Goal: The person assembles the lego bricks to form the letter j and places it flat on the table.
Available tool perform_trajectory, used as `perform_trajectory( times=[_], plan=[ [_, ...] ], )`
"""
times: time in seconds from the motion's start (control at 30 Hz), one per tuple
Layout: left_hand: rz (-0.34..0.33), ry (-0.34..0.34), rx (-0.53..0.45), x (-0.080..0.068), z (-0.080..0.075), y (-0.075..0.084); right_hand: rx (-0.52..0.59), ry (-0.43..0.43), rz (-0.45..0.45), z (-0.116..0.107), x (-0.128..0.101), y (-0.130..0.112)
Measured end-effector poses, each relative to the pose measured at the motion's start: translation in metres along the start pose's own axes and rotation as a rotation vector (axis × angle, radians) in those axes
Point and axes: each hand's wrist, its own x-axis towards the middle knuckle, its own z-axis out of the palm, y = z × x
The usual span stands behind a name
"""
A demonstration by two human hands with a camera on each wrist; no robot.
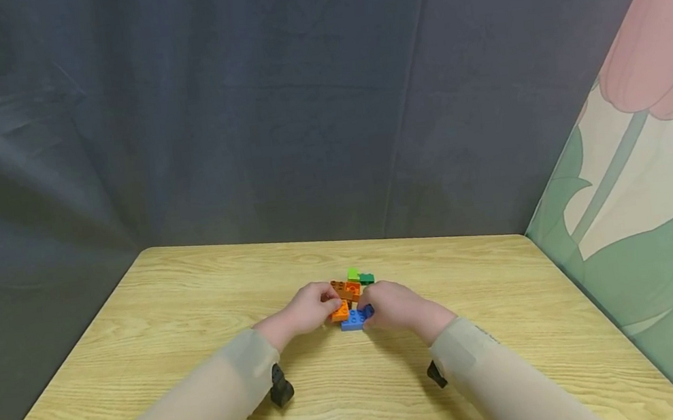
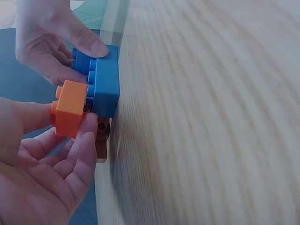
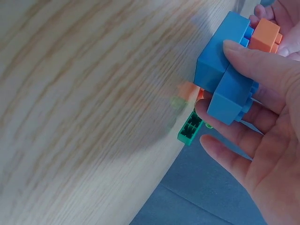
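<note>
At the middle of the wooden table [image 1: 198, 300] my two hands meet over a small cluster of toy bricks. My right hand [image 1: 367, 311] grips a blue brick [image 1: 353, 320] that rests on the table, thumb on its side [image 3: 225, 79]. My left hand [image 1: 333, 304] pinches a small orange brick [image 2: 70, 108] between thumb and fingers. It is held against the studs of the blue brick [image 2: 105, 86]. Whether the two are pressed together I cannot tell.
Just behind my hands lie a brown-orange brick [image 1: 345, 288], a light green brick [image 1: 353, 274] and a dark green brick [image 1: 367, 278]. A dark grey curtain [image 1: 240, 110] hangs behind the table. A flower-printed panel [image 1: 646, 170] stands at the right.
</note>
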Motion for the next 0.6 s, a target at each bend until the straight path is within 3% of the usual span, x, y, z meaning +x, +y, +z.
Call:
perform_trajectory(
  times=[0.3,0.6],
  plan=[
    [-0.116,-0.019,-0.099,0.0062,0.0033,-0.0045,-0.002,-0.001,0.001,0.0008,0.0005,-0.0009],
    [-0.16,-0.006,-0.146,0.0079,0.0046,-0.0057,-0.004,0.003,0.0,-0.0001,0.0008,-0.0009]
  ],
)
